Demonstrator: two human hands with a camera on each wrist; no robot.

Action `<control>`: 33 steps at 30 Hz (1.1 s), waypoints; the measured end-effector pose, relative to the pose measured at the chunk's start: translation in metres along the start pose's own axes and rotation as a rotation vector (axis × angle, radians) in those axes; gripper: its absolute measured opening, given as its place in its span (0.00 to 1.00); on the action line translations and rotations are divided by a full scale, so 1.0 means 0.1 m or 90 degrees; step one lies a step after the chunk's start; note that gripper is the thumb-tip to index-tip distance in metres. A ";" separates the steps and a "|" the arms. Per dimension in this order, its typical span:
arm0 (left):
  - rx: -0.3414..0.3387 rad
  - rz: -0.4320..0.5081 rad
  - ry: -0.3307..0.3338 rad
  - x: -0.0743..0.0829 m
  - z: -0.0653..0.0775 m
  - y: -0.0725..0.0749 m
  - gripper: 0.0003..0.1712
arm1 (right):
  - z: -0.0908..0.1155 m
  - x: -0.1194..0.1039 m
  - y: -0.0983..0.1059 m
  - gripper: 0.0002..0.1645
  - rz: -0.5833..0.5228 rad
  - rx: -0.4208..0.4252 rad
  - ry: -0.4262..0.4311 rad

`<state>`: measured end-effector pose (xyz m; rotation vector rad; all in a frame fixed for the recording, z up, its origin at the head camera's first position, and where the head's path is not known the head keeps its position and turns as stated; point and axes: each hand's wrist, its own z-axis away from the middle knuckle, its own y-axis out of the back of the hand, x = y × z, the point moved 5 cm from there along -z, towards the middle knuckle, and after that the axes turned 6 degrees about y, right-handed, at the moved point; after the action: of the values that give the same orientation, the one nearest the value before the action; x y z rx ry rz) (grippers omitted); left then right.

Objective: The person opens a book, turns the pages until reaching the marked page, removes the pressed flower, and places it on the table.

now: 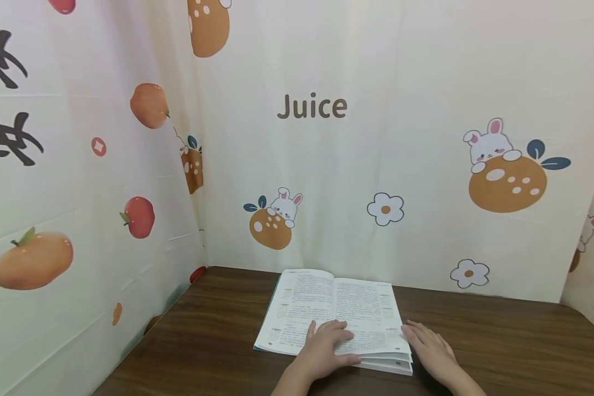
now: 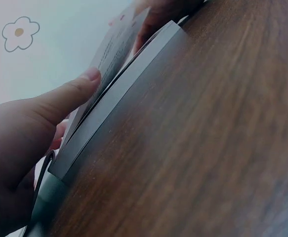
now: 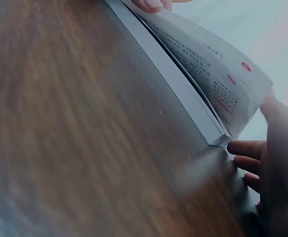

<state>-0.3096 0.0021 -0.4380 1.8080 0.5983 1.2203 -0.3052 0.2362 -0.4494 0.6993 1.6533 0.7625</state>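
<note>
An open book (image 1: 313,300) with printed pages lies on a dark wooden table. My left hand (image 1: 325,349) rests on its lower middle, fingers over the text and thumb stretched along the bottom edge. In the left wrist view that thumb (image 2: 84,86) presses near the edge of the pages. My right hand (image 1: 430,349) is at the book's lower right edge. The right wrist view has its thumb at the outer edge of a raised, curving page (image 3: 218,64), while its other fingers (image 3: 247,149) reach toward the corner of the page block below.
The wooden table (image 1: 495,335) extends on both sides of the book. Behind it hangs a pale curtain (image 1: 336,165) printed with rabbits, fruit, flowers and the word Juice. Another printed curtain (image 1: 79,192) runs along the left side.
</note>
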 end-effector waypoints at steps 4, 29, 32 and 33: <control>0.000 0.012 0.008 0.00 0.00 0.00 0.32 | 0.01 -0.02 0.02 0.40 0.008 -0.004 -0.006; 0.423 0.505 0.188 -0.56 0.06 0.56 0.29 | -0.03 0.02 0.00 0.40 0.043 0.001 0.022; 0.425 0.477 0.212 -0.74 0.10 0.68 0.29 | -0.02 0.02 0.00 0.41 0.044 0.002 0.026; 0.411 0.468 0.214 -0.79 0.11 0.71 0.29 | -0.02 0.02 0.00 0.41 0.043 0.002 0.027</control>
<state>-0.3365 -0.0997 -0.4194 2.5079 0.5661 2.0178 -0.3078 0.2378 -0.4501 0.7494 1.6763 0.8270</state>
